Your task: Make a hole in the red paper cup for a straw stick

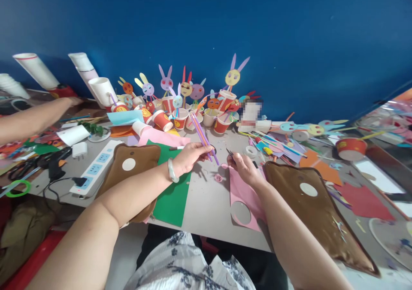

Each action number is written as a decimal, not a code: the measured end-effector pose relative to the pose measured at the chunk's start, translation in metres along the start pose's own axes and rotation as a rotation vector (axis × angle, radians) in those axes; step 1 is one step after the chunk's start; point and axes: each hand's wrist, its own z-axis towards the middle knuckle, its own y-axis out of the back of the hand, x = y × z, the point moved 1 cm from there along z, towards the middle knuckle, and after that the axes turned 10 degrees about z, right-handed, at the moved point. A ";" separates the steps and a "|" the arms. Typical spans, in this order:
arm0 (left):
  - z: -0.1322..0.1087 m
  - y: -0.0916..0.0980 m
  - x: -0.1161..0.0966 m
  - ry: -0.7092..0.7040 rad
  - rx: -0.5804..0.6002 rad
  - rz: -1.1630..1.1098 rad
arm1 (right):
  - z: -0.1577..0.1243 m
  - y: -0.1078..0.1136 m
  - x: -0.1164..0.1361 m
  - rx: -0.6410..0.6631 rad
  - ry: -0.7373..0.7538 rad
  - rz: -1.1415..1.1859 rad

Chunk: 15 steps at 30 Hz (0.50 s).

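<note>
While a co-worker's arm (32,118) is stretching along the far left edge of the table (206,200), the person wearing the camera is working at the middle of it with both hands. Going from left to right, a pair of black scissors (19,167) is lying among paper scraps, a white power strip (96,167) is running diagonally beside it, and a brown pad (131,165) with a white round spot is lying under the person's left forearm. A sheet of green paper (170,195) is sticking out from beneath that pad. The left hand (189,157), with a pale bracelet (172,170) at the wrist, is pinching a bundle of straws (202,140); these pink, purple and orange straws are slanting up and away, above the table surface. Behind them, a row of paper cups (180,118) is carrying paper rabbit heads (233,76) on sticks against the blue wall (289,37). The right hand (244,167) is hovering just beside the straws, its fingers closing on a small dark tool (229,152) that is too small to identify. Under this hand a sheet of pink paper (240,193) with a round hole is lying flat. Farther right, a second brown pad (315,212) is lying beside the right forearm, and a red cup (350,148) is standing beyond it near a sheet of red paper (363,202).
</note>
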 end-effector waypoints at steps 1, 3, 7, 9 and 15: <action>0.000 0.000 0.000 -0.033 -0.006 0.038 | 0.001 0.002 -0.001 0.035 -0.034 0.018; 0.000 0.001 -0.001 -0.078 -0.004 0.112 | 0.002 0.008 -0.001 0.100 -0.079 0.014; 0.001 0.004 -0.002 -0.101 0.046 0.209 | 0.000 0.020 0.006 0.249 -0.103 0.003; 0.001 0.005 -0.003 -0.105 0.072 0.233 | -0.002 0.023 0.008 0.348 -0.148 0.014; -0.002 0.006 -0.001 -0.080 0.137 0.380 | -0.005 0.018 0.011 0.528 -0.177 0.122</action>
